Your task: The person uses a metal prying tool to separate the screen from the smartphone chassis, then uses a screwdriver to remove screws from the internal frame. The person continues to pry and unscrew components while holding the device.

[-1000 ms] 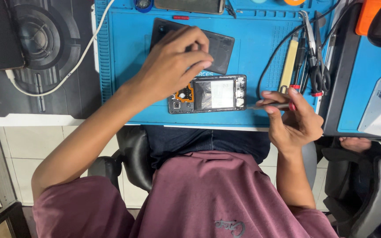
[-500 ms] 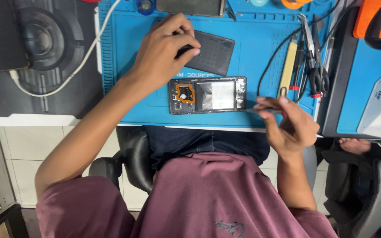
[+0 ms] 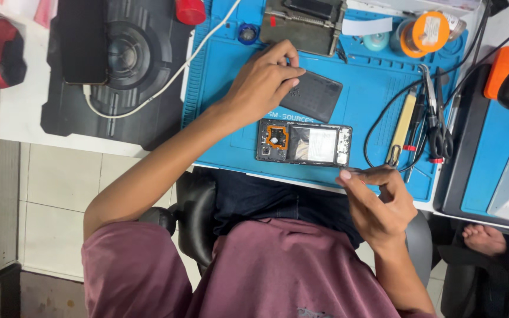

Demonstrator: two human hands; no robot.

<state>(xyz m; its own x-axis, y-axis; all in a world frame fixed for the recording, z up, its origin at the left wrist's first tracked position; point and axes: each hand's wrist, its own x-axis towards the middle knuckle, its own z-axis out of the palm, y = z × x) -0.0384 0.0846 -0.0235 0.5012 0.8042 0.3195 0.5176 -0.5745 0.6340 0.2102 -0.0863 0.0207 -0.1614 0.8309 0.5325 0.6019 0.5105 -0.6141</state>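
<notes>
An opened phone (image 3: 303, 143) with its insides showing lies on the blue work mat (image 3: 225, 88). A dark back cover (image 3: 316, 97) lies just above it. My left hand (image 3: 263, 82) rests at the cover's upper left corner, thumb and forefinger pinched together; I cannot see anything between them. My right hand (image 3: 378, 200) hovers at the mat's near edge, right of the phone's lower right corner. It grips a thin metal tool (image 3: 363, 171) whose tip points left.
Pliers, tweezers and a yellow-handled tool (image 3: 422, 126) lie on the mat's right side beside a black cable. A metal clamp (image 3: 304, 23) and an orange reel (image 3: 425, 32) stand at the back. A black pad with a phone (image 3: 83, 41) and white cable lies left. A bare foot (image 3: 487, 238) shows lower right.
My left hand has lifted off the opened phone and moved up to the back cover's corner, uncovering the phone's camera end. My right hand stays put with the thin tool.
</notes>
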